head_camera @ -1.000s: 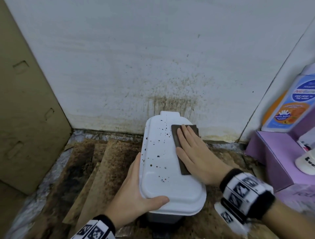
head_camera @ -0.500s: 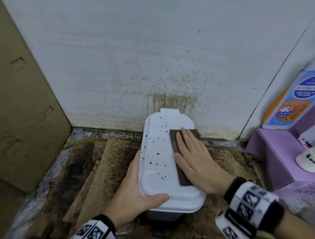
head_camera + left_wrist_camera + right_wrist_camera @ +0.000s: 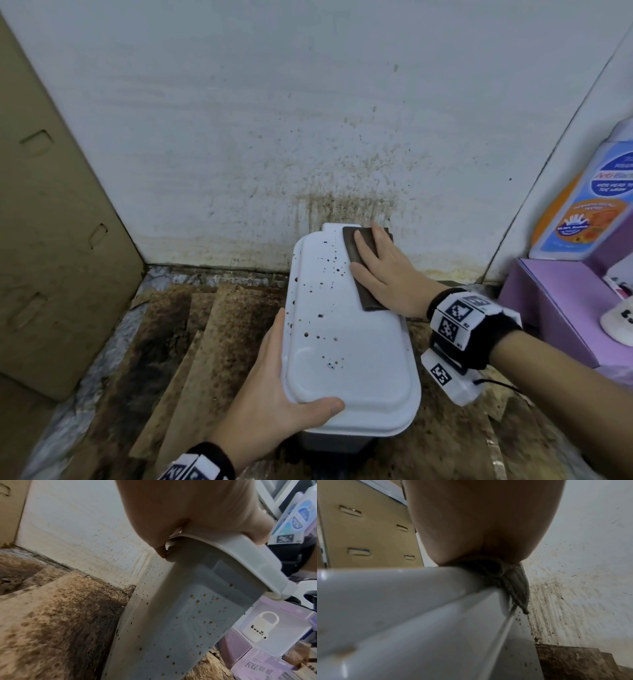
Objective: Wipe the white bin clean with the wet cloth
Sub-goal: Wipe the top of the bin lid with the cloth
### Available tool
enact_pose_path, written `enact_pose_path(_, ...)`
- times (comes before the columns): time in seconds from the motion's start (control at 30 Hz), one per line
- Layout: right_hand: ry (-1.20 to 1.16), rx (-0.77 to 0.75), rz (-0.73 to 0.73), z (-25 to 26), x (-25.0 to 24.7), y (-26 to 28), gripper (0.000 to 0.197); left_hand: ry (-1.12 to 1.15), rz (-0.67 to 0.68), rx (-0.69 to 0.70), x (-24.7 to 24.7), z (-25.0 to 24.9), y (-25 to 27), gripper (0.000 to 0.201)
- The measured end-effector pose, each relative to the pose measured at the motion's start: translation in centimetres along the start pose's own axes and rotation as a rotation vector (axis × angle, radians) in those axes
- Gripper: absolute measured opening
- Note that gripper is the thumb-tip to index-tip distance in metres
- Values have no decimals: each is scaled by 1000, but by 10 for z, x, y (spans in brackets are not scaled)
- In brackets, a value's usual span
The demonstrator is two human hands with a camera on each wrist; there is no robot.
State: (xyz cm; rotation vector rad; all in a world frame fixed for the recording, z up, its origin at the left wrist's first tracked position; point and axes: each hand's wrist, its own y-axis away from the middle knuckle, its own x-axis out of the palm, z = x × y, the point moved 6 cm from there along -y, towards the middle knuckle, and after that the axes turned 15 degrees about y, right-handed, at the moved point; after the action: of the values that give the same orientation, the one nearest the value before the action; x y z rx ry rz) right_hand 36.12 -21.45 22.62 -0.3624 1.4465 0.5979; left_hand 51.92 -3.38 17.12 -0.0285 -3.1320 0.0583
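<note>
A small white bin point(image 3: 346, 346) with a closed lid stands on the floor against the wall; brown specks dot the left half of its lid and its side point(image 3: 171, 622). My left hand point(image 3: 274, 397) grips the lid's near left corner, thumb on top and fingers under the rim point(image 3: 205, 539). My right hand point(image 3: 380, 270) lies flat, fingers straight, pressing a dark brown cloth point(image 3: 356, 250) onto the lid's far right part. In the right wrist view the cloth point(image 3: 513, 582) hangs over the lid's edge under my palm.
The white wall point(image 3: 308, 120) behind the bin is stained with brown splatter. The floor point(image 3: 191, 342) is dirty with brown boards. A cardboard panel point(image 3: 44, 222) stands at the left. At the right is a purple box point(image 3: 548, 301) with a soap bottle point(image 3: 589, 198).
My right hand has slid the cloth along the lid away from me, toward the wall end. The left hand keeps its hold on the near corner.
</note>
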Motion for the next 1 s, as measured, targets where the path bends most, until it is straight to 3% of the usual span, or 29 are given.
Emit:
enact_pose_path(0.13, -2, 41, -61, 1, -1, 4, 70, -19, -3, 7, 0, -2, 1, 127)
enact_pose_path(0.53, -154, 131, -56, 3, 10, 30, 72, -10, -3, 17, 1, -7, 4, 117)
enact_pose_path(1.0, -139, 36, -85, 55, 33, 149, 69, 2, 3, 21, 3, -8, 5, 115)
